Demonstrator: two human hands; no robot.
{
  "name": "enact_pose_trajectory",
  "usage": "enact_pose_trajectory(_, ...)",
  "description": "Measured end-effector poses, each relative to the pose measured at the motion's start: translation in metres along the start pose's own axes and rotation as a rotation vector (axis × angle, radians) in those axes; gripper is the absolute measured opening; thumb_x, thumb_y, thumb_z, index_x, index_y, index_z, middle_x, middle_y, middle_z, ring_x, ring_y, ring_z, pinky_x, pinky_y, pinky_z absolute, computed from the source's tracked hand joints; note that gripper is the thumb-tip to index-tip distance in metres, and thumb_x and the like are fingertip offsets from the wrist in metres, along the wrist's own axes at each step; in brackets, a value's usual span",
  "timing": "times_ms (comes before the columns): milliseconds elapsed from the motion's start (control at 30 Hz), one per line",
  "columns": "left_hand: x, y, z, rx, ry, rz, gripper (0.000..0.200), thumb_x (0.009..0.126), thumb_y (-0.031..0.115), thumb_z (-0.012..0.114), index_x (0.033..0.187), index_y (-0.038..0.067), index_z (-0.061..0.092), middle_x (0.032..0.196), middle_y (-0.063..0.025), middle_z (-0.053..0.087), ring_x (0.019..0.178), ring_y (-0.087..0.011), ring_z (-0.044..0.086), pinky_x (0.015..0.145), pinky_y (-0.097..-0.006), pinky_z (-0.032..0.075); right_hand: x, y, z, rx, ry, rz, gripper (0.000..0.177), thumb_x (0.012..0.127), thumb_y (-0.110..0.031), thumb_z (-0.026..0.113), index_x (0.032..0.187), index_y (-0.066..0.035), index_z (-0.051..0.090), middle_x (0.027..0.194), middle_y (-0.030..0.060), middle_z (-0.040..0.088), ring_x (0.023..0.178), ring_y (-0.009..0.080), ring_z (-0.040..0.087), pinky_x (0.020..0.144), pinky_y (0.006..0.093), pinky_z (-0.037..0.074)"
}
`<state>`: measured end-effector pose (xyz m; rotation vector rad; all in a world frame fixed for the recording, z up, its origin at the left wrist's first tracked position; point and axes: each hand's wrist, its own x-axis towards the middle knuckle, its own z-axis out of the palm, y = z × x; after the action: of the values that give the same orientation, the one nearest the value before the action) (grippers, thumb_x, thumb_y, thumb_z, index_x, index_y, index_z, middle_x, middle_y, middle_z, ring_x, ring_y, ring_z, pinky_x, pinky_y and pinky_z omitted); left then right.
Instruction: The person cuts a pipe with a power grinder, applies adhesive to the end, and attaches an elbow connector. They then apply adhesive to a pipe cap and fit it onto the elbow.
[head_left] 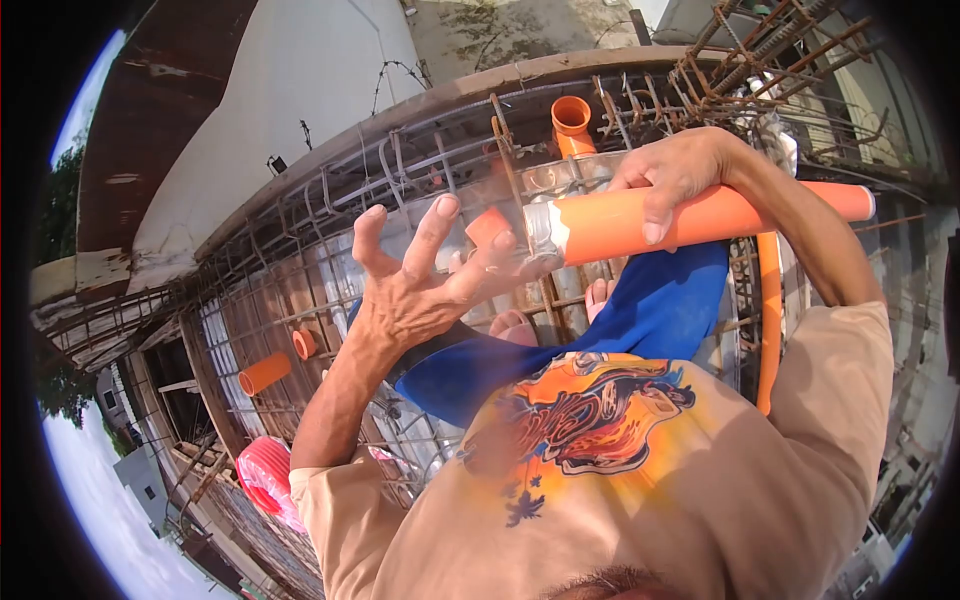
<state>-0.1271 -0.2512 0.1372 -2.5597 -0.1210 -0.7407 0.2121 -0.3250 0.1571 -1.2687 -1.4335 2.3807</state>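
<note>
My right hand (680, 180) is wrapped round an orange plastic pipe (610, 222), which lies roughly level across my front, its far end under my right forearm. The pipe's left end has a grey-white coated band (543, 232). Beside that end, my left hand (425, 275) is held with its fingers spread apart, its lower fingers overlapping the band in this view. A short orange piece (487, 228) shows just behind those fingers.
Below me lies a grid of steel rebar (548, 300) over boards, where my feet stand. An upright orange pipe socket (571, 118), a short orange pipe (265, 374), a long orange pipe (769, 310) and a pink-red coil (268, 475) are around. Rebar ends (750, 50) jut out at upper right.
</note>
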Motion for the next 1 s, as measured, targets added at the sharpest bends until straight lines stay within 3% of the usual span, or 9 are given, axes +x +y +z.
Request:
enact_pose_trajectory(67,0.003,-0.003,-0.004,0.028,-0.037,0.047,0.055,0.089,0.046,0.069,0.137,0.063,0.050,0.151,0.0066,0.032,0.141,-0.0288,0.039,0.110,-0.0648,0.023,-0.007,-0.011,0.008,-0.034,0.028,0.013,0.056,0.072,-0.028,0.081,0.115,0.005,0.067,0.089,0.0105,0.071,0.072,0.0171,0.068,0.065,0.0318,0.057)
enact_pose_trajectory(267,0.011,-0.005,-0.010,-0.250,-0.186,-0.069,0.055,0.085,0.044,0.072,0.136,0.056,0.057,0.151,0.0001,0.037,0.142,-0.0354,0.034,0.106,-0.0644,0.025,-0.002,-0.002,0.011,-0.284,0.160,-0.069,0.062,0.069,-0.029,0.083,0.121,0.002,0.069,0.095,0.0077,0.072,0.084,0.0163,0.066,0.075,0.0312,0.053)
enact_pose_trajectory(367,0.018,-0.007,-0.012,-0.453,-0.259,-0.171,0.056,0.083,0.027,0.073,0.133,0.048,0.062,0.151,-0.0054,0.039,0.143,-0.0395,0.030,0.105,-0.0620,0.027,-0.003,-0.005,0.015,-0.210,0.093,-0.060,0.063,0.066,-0.030,0.084,0.120,0.001,0.069,0.098,0.0069,0.071,0.089,0.0163,0.064,0.079,0.0314,0.051)
enact_pose_trajectory(500,0.014,-0.005,0.008,-0.607,-0.314,-0.292,0.071,0.068,0.004,0.073,0.129,0.039,0.068,0.152,-0.0092,0.038,0.142,-0.0413,0.030,0.103,-0.0588,0.031,-0.008,-0.007,0.022,-0.291,0.124,-0.099,0.063,0.064,-0.031,0.085,0.116,0.002,0.069,0.100,0.0080,0.070,0.088,0.0169,0.063,0.079,0.0317,0.051)
enact_pose_trajectory(633,-0.006,-0.010,0.026,-0.628,-0.484,-0.416,0.080,0.066,0.000,0.065,0.138,0.034,0.062,0.155,-0.0132,0.035,0.145,-0.0410,0.028,0.110,-0.0583,0.029,-0.016,-0.013,0.028,-0.357,0.178,-0.165,0.062,0.064,-0.033,0.084,0.113,0.002,0.069,0.098,0.0079,0.070,0.089,0.0180,0.063,0.079,0.0321,0.050)
enact_pose_trajectory(767,0.001,-0.004,0.003,-0.940,-0.365,-0.634,0.084,0.066,0.006,0.058,0.148,0.026,0.054,0.159,-0.0186,0.029,0.147,-0.0416,0.026,0.119,-0.0558,0.023,-0.018,-0.005,0.027,-0.514,0.336,-0.068,0.063,0.064,-0.035,0.084,0.114,0.002,0.069,0.097,0.0070,0.068,0.088,0.0189,0.062,0.078,0.0319,0.050)
enact_pose_trajectory(867,0.002,0.002,-0.006,-1.232,-0.314,-0.713,0.085,0.065,0.015,0.058,0.150,0.014,0.052,0.160,-0.0178,0.028,0.149,-0.0368,0.026,0.122,-0.0550,0.022,-0.016,0.003,0.023,-0.196,0.278,-0.083,0.056,0.065,-0.035,0.084,0.106,0.000,0.070,0.096,0.0049,0.066,0.088,0.0168,0.061,0.078,0.0308,0.049)
enact_pose_trajectory(900,0.005,0.005,-0.007,-1.212,-0.258,-0.686,0.089,0.066,0.018,0.061,0.154,0.010,0.045,0.157,-0.0188,0.034,0.146,-0.0342,0.033,0.119,-0.0518,0.027,-0.016,0.007,0.021,-0.134,0.261,-0.100,0.055,0.065,-0.035,0.085,0.105,0.000,0.069,0.096,0.0043,0.065,0.087,0.0156,0.060,0.078,0.0305,0.049)
enact_pose_trajectory(1000,0.004,0.016,-0.008,-1.189,-0.113,-0.740,0.095,0.067,0.018,0.064,0.157,0.006,0.036,0.154,-0.0175,0.041,0.142,-0.0305,0.038,0.112,-0.0481,0.034,-0.013,0.013,0.009,0.041,0.214,-0.154,0.053,0.067,-0.035,0.084,0.103,-0.002,0.065,0.095,0.0028,0.063,0.087,0.0123,0.059,0.077,0.0294,0.049)
